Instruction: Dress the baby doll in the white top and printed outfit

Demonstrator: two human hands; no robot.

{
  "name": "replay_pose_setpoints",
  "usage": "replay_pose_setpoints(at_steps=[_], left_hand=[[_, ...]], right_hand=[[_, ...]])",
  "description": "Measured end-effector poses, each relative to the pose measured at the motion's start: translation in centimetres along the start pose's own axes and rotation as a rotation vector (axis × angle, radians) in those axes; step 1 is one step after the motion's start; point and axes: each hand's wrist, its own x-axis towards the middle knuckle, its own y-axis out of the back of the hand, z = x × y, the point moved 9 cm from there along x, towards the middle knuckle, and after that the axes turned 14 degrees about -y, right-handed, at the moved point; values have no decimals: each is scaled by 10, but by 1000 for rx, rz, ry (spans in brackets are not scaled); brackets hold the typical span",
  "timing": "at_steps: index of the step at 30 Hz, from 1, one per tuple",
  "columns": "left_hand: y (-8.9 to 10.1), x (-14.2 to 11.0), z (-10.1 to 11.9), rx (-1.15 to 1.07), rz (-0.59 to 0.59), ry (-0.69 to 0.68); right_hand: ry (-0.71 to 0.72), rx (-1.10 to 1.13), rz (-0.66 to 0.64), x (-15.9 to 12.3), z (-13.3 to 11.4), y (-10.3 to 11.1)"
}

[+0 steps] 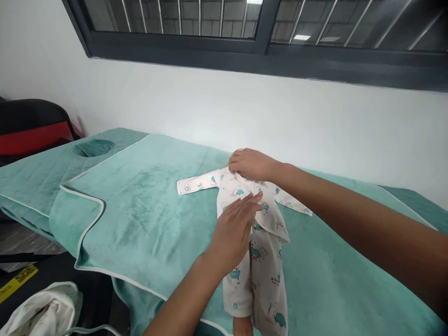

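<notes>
A small doll-like figure lies on its back in a white printed pajama top (240, 191) and matching pajama pants (268, 275). One bare foot (242, 326) shows below a pant leg; the other leg's end runs out of view. My right hand (252, 164) is at the collar, its fingers curled down on the cloth and covering the head area. Over the front of the top, my left hand (235, 231) has its fingers stretched out, palm side towards the cloth. Both sleeves spread outwards and look flat.
A green padded bed (147, 224) with a face hole (94, 148) stands along the white wall. Above is a dark window frame (266, 28). A black and red chair (35, 133) is at the left, and bundled white cloth (45, 310) lies at the lower left.
</notes>
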Motion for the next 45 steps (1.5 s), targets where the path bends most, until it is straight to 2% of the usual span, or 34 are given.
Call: replay_pose_setpoints(at_steps=[4, 7, 10, 12, 15, 19, 23, 26, 29, 31, 33, 35, 37, 39, 42, 45], left_hand=[[11, -19, -12, 86, 85, 36], [23, -42, -31, 226, 132, 144], [27, -57, -47, 266, 95, 243], [26, -60, -51, 236, 69, 262], [26, -62, -54, 163, 106, 304], [21, -74, -60, 17, 165, 405], [26, -80, -69, -83, 183, 473], [45, -55, -81, -63, 290, 458], [51, 2, -98, -26, 339, 391], [43, 48, -115, -21, 330, 364], [31, 88, -134, 80, 290, 360], [11, 116, -155, 190, 136, 388], [-7, 127, -173, 252, -31, 429], [-14, 127, -182, 273, -106, 447], [-3, 118, -183, 249, -74, 455], [6, 107, -180, 72, -69, 492]], right_hand=[[-155, -179, 85, -16, 20, 5], [-267, -212, 88, -29, 30, -3], [-334, -194, 124, -38, 29, -5], [-398, -150, 159, -42, 29, -3], [-536, 52, 195, -50, 34, -6], [-819, 498, 284, -75, 53, -22], [-1056, 706, 225, -93, 65, -41], [-1097, 696, 108, -86, 69, -44], [-1092, 590, 5, -69, 76, -46], [-1065, 539, -39, -58, 81, -51], [-1035, 563, -36, -51, 86, -57], [-1035, 647, 19, -51, 93, -62], [-1052, 763, 113, -55, 101, -65], [-1062, 877, 211, -58, 106, -67], [-1108, 988, 353, -61, 110, -68], [-1137, 1075, 441, -62, 107, -69]])
